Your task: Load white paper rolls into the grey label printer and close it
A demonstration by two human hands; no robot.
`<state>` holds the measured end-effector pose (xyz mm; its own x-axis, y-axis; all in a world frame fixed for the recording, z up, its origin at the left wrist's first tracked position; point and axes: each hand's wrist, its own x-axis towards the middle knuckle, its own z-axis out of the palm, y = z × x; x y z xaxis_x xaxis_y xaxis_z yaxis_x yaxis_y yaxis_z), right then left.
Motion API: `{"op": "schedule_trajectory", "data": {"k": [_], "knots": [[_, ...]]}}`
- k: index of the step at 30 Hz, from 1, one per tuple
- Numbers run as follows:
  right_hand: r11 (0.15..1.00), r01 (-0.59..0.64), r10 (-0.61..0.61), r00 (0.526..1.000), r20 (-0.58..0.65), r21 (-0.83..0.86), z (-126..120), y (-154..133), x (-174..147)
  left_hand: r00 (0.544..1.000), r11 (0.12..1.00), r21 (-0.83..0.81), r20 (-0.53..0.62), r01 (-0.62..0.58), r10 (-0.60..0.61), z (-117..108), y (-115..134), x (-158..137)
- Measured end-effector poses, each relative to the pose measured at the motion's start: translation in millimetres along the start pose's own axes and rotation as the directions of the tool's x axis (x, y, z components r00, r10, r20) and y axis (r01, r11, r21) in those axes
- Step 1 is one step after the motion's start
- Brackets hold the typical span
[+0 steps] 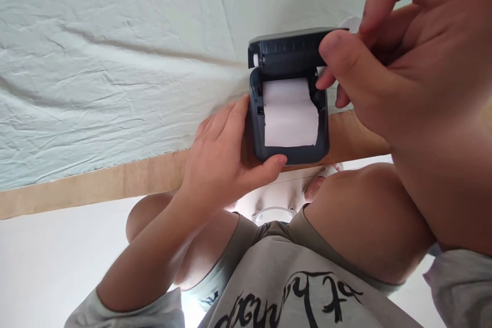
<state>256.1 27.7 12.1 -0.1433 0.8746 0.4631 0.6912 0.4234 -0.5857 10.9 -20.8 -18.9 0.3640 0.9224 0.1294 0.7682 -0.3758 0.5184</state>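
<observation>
A small dark thermal printer (290,155) has its lid (288,54) raised at the far side. Inside lies a white paper roll (290,113) with a ragged right edge. My left hand (217,156) grips the printer's body, fingers along its left side and thumb across the near edge. At the upper right, my right hand (388,56) pinches the right end of the raised lid, with the thumb in front. Its lower fingertips hang beside the printer's open compartment. Behind the lid's right end, something white shows in part, too covered to make out.
A pale, wrinkled cloth (115,61) covers most of the table. Its bare wooden edge (96,174) runs along the near side, under the printer. Below are my knees and a pale floor, with a white curved object (274,211) between my legs.
</observation>
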Motion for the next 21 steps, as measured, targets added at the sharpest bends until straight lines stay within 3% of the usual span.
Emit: {"op": "schedule_trajectory", "data": {"k": [3,6,9,12,14,17,21], "knots": [[0.984,-0.036,0.067,0.982,0.176,-0.176,-1,-10,12,1.000,1.000,0.006,-0.018,-0.020,0.020,1,0,-1],[0.934,-0.047,0.177,0.921,0.346,-0.354,2,-25,25,0.999,1.000,0.012,-0.045,-0.028,0.029,3,-1,-1],[0.886,-0.014,0.243,0.866,0.438,-0.464,4,-31,35,0.998,0.999,0.003,-0.034,-0.044,0.044,3,-2,-1],[0.902,0.071,0.208,0.793,0.573,-0.426,2,-18,40,0.998,0.998,-0.001,-0.004,-0.060,0.060,2,-4,-1],[0.923,0.176,0.097,0.755,0.648,-0.343,1,-3,41,0.998,0.998,0.004,0.007,-0.068,0.068,1,-5,-2],[0.928,0.279,-0.053,0.757,0.651,-0.248,0,9,42,0.995,0.995,0.012,0.021,-0.102,0.102,1,-6,-3],[0.923,0.124,0.121,0.807,0.578,-0.365,-1,-2,41,0.991,0.991,0.014,0.023,-0.134,0.134,0,-5,-6]]}}
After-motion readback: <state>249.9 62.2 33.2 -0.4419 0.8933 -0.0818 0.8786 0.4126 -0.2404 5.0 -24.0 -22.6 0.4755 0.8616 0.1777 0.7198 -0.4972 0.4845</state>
